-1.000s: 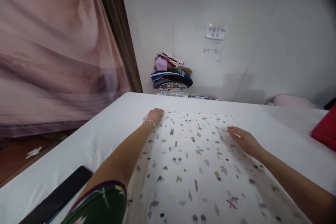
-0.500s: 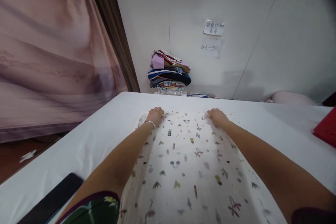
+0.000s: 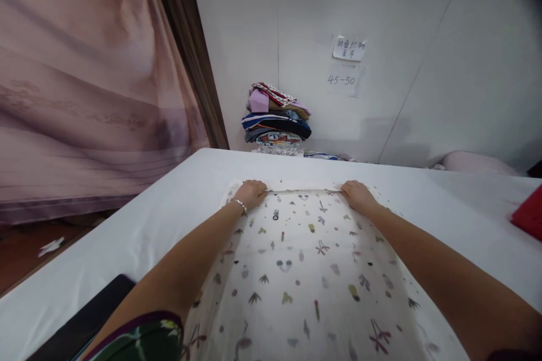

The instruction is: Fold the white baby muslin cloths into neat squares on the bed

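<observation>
A white cloth [image 3: 296, 271] printed with small coloured figures lies spread on the white table [image 3: 169, 220] in front of me. My left hand [image 3: 250, 192] is closed on the cloth's far left corner, a thin bracelet on its wrist. My right hand [image 3: 356, 194] is closed on the far right corner. The far edge is pulled taut between the two hands and slightly lifted off the table.
A stack of folded clothes [image 3: 276, 118] stands against the wall beyond the table. Two paper notes [image 3: 347, 62] hang on the wall. A pink curtain [image 3: 84, 84] fills the left. A black flat object [image 3: 84, 321] lies near left, something red [image 3: 529, 211] at right.
My right hand has moved from the cloth's right side up to its far right corner and closed on it. Both hands have drawn the far edge slightly toward me.
</observation>
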Demonstrator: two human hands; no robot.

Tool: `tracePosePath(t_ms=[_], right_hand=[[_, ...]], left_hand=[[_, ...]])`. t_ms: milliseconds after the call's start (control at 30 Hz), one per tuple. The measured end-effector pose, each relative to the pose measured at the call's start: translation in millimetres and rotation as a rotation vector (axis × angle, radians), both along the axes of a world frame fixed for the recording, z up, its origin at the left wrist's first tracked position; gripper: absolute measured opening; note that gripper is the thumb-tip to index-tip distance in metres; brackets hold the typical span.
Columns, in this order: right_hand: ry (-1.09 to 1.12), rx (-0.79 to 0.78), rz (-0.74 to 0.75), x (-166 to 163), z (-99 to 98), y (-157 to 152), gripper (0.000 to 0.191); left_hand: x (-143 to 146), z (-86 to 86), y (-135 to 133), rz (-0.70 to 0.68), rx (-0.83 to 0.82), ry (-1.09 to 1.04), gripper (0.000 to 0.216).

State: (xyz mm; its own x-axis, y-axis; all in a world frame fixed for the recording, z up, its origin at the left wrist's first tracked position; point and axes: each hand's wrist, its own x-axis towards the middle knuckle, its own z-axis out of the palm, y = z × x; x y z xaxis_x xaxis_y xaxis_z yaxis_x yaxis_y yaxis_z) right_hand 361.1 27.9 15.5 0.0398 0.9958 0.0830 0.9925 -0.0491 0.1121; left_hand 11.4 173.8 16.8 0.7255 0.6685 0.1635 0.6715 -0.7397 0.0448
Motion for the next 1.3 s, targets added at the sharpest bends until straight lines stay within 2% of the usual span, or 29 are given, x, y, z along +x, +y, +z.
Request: tracePosePath(t_ms=[133, 233, 600, 767, 933, 1100, 1300], right_hand=[[0.022, -0.006, -0.017, 3, 3.6, 9, 0.033], [0.017, -0.034, -0.034, 4, 6.0, 17, 0.031], [0.012, -0.064, -0.039, 5, 6.3, 21, 0.021], [0.025, -0.052, -0.002, 5, 8.9, 16, 0.017], [0.026, 0.0, 0.015, 3, 7.4, 5, 0.024], [0.027, 0.038, 0.035, 1, 9.4, -2, 0.028], [0.024, 0.024, 0.025, 5, 10.7, 1, 0.029]], left_hand=[[11, 3.1, 9, 0.155, -0.035, 0.007, 0.028], [21, 3.3, 14, 0.191, -0.035, 0.022, 0.027], [21, 0.9, 17, 0.18, -0.068, 0.039, 0.028], [24, 1.2, 17, 0.137, -0.078, 0.042, 0.035], [25, 3.3, 14, 0.117, -0.061, 0.044, 0.037], [30, 5.2, 13, 0.093, -0.076, 0.034, 0.05], [33, 6.6, 11, 0.109, -0.054, 0.038, 0.041]])
